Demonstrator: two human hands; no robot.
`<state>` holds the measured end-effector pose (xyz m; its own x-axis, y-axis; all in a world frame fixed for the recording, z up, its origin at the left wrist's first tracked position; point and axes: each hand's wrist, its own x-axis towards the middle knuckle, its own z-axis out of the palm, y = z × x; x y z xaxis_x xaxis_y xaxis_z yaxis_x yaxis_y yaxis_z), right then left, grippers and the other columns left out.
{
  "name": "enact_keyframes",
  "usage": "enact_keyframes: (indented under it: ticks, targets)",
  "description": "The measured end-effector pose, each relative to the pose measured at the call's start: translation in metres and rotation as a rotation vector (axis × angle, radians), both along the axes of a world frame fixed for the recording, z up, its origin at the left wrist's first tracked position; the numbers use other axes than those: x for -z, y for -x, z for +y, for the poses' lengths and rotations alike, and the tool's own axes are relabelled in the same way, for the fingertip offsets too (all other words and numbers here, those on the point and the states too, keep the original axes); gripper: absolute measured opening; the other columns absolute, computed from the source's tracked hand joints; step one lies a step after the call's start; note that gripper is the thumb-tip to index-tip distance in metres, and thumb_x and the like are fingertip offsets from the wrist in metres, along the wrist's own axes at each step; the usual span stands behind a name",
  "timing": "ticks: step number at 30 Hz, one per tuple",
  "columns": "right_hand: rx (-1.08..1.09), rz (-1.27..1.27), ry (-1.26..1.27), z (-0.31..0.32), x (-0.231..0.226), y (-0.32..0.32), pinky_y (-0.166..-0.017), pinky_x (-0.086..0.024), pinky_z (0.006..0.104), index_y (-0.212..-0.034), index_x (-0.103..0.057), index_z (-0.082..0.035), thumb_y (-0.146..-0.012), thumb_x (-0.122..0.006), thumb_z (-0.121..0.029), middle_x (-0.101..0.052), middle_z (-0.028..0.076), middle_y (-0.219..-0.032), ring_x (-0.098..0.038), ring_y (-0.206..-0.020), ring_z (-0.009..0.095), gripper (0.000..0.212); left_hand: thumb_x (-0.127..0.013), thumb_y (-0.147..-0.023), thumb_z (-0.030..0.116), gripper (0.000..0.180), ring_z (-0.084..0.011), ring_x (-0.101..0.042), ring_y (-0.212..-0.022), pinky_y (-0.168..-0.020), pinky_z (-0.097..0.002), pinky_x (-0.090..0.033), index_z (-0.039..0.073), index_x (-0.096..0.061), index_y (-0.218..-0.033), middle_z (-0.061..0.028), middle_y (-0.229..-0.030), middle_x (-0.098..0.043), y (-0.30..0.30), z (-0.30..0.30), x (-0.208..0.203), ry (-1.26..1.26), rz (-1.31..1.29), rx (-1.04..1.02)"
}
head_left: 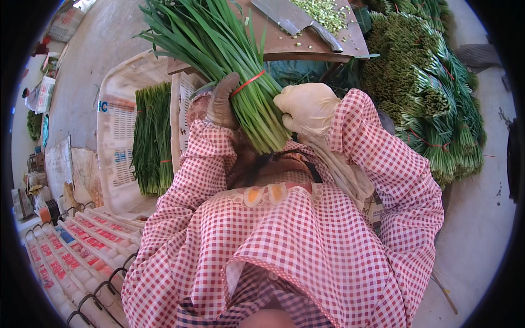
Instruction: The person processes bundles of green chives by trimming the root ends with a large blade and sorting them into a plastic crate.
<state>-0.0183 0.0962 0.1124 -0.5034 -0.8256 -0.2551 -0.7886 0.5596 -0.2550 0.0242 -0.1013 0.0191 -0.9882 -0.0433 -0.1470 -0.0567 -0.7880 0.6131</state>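
Note:
A bunch of garlic chives (251, 104) lies tilted in front of my chest, leaves spreading to the upper left and cut stems pointing down. An orange-red band (249, 83) circles it near the middle. My left hand (223, 103), in a dirty grey-brown glove, grips the bunch from its left side with the thumb up by the band. On the other side, my right hand (310, 106) in a cream rubber glove is curled into a fist against the stems. What its fingers hold, if anything, is hidden.
A wooden board (273, 42) ahead carries a cleaver (292, 22) and chopped stem ends (325, 13). Left stands a white plastic crate (117, 123) with banded chives (152, 136). Stacked chive bunches (415, 76) fill the right. White crates with black handles (82, 257) sit lower left.

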Motion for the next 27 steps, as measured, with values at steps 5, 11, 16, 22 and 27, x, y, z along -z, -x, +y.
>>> enact_keyframes:
  ticks: [5,11,16,22,27]
  targets:
    - [0.071,-0.159,0.126,0.001,-0.010,0.008,-0.070,-0.048,0.0456,-0.079,-0.056,0.000,-0.074,-0.062,-0.023,-0.059,0.018,-0.082,-0.060,-0.080,0.037,0.024,-0.070,-0.083,0.026,0.037,-0.0181,-0.065,-0.094,-0.087,-0.0334,-0.055,0.003,-0.064,-0.112,-0.0063,-0.107,-0.067,0.001,0.000,0.001,0.057,-0.013,-0.080]
    - [0.249,-0.380,0.233,-0.004,-0.024,0.010,-0.070,-0.047,0.0365,-0.091,-0.054,0.001,-0.074,-0.062,-0.018,-0.059,0.015,-0.081,-0.060,-0.077,0.028,0.027,-0.073,-0.082,0.021,0.041,-0.0182,-0.065,-0.095,-0.085,-0.0353,-0.056,0.006,-0.061,-0.119,-0.0060,-0.108,-0.066,-0.001,-0.004,-0.014,0.076,0.076,-0.056]
    - [0.394,-0.788,0.251,-0.005,-0.027,0.012,-0.079,-0.051,0.0316,-0.121,-0.049,0.002,-0.077,-0.070,-0.020,-0.064,0.016,-0.101,-0.061,-0.090,0.019,0.054,-0.073,-0.081,0.021,0.044,-0.0207,-0.065,-0.097,-0.086,-0.0369,-0.056,0.006,-0.060,-0.120,-0.0066,-0.110,-0.066,-0.007,-0.007,-0.018,0.098,0.105,-0.044]
    - [0.505,-0.685,0.502,-0.036,-0.012,0.004,-0.065,-0.048,0.0313,-0.111,-0.060,0.001,-0.093,-0.063,-0.029,-0.063,0.009,-0.084,-0.058,-0.074,0.014,0.035,-0.075,-0.080,0.035,0.056,-0.0223,-0.064,-0.101,-0.092,-0.0363,-0.053,0.003,-0.058,-0.122,-0.0075,-0.113,-0.065,-0.007,-0.012,-0.016,0.127,0.157,-0.148]
    - [0.383,-0.329,0.737,-0.050,-0.013,-0.008,-0.073,-0.050,0.0394,-0.109,-0.063,-0.003,-0.094,-0.056,-0.021,-0.066,0.020,-0.086,-0.064,-0.080,0.036,0.024,-0.072,-0.079,0.055,0.075,-0.0234,-0.059,-0.111,-0.099,-0.0399,-0.048,0.006,-0.052,-0.131,-0.0079,-0.123,-0.060,0.006,-0.037,-0.029,0.192,0.182,-0.292]
